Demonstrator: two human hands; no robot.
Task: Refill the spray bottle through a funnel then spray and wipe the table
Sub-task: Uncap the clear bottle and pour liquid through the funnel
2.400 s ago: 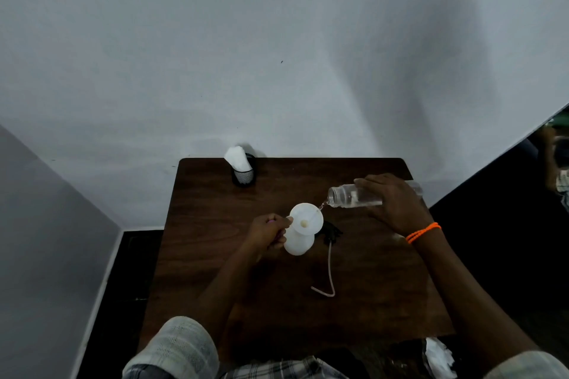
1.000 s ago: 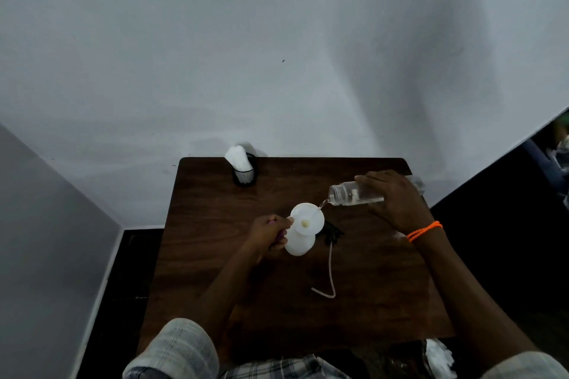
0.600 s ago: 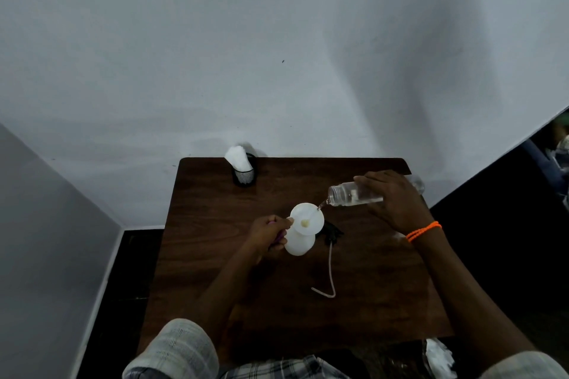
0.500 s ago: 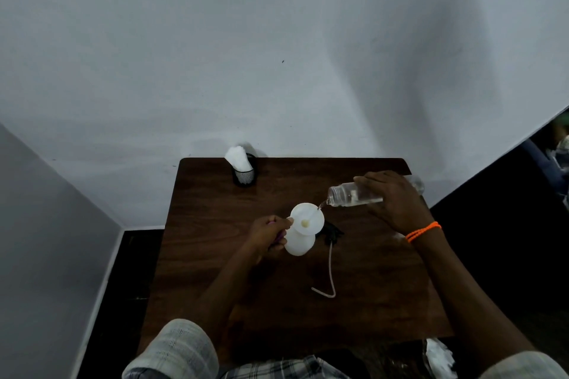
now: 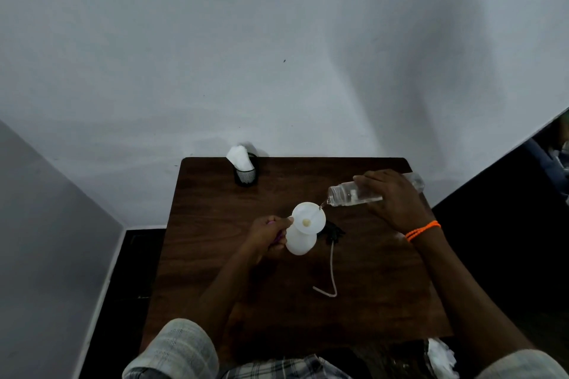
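1. On the dark wood table (image 5: pixel 215 255), a mesh cup (image 5: pixel 246 176) of tissues stands at the far edge; the black sprayer (image 5: pixel 332 232) with its tube lies right of the bottle (image 5: pixel 299 244).
2. Left hand (image 5: pixel 268 235) grips the funnel (image 5: pixel 308 218) on the bottle.
3. Right hand (image 5: pixel 391 200) holds a clear bottle (image 5: pixel 348 195) tipped, trickling into the funnel.
4. Grey walls.

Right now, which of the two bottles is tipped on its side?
The clear bottle in the right hand, held nearly level and pouring. The white spray bottle stands upright under the funnel, steadied by the left hand.
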